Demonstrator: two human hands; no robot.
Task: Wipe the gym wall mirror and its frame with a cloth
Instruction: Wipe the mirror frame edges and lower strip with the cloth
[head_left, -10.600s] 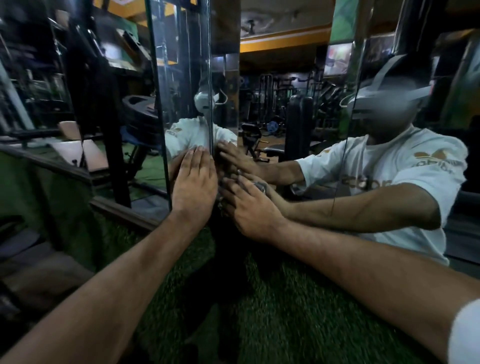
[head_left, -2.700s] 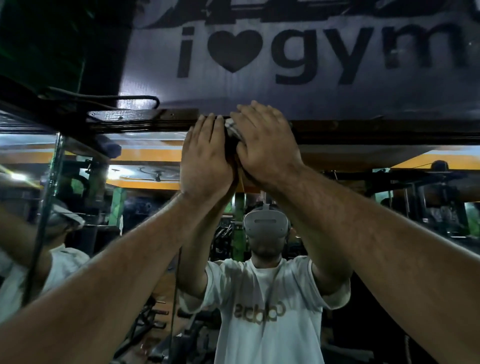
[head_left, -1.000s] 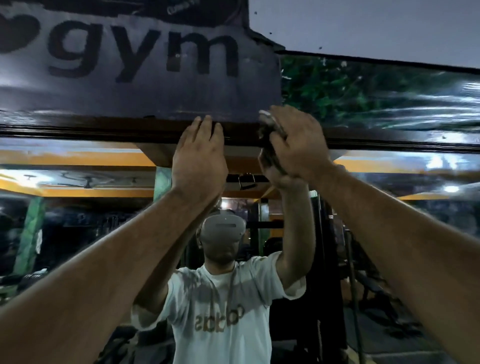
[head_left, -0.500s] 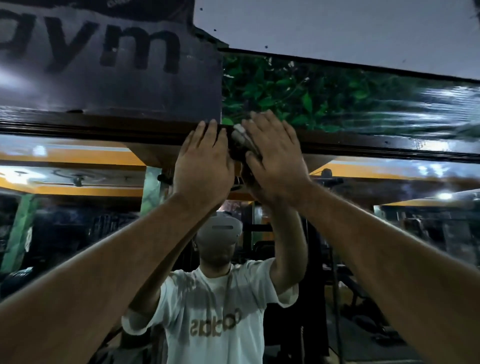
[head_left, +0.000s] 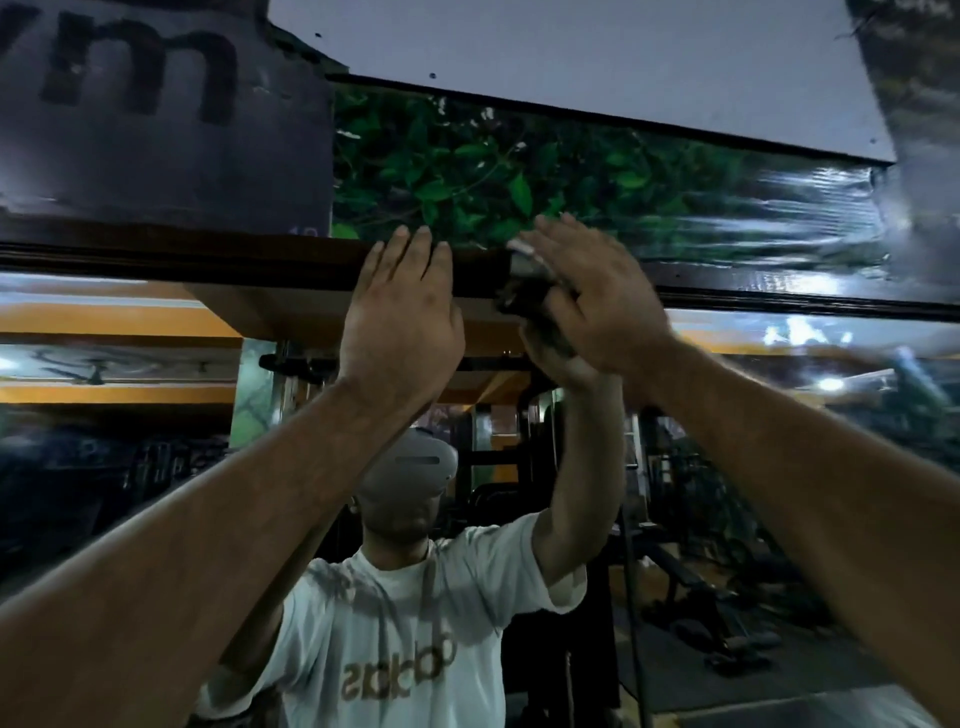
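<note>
The wall mirror (head_left: 130, 415) fills the lower view and reflects a person in a white shirt. Its dark wooden top frame (head_left: 218, 262) runs across at hand height. My left hand (head_left: 402, 322) lies flat, fingers straight, against the frame and the mirror's top edge. My right hand (head_left: 592, 301) is raised just to the right, fingers straight, pressing a dark crumpled cloth (head_left: 524, 291) onto the frame. Most of the cloth is hidden under the palm.
Above the frame hangs a dark banner with large letters (head_left: 156, 114) and, to its right, a glossy leaf-print panel (head_left: 519, 176). A pale ceiling (head_left: 571, 52) lies above. Gym machines show only as reflections in the glass.
Both hands and the cloth have slid rightward along the top frame, passing the banner's end to under the leaf panel. The right hand now sits a little apart from the left.
</note>
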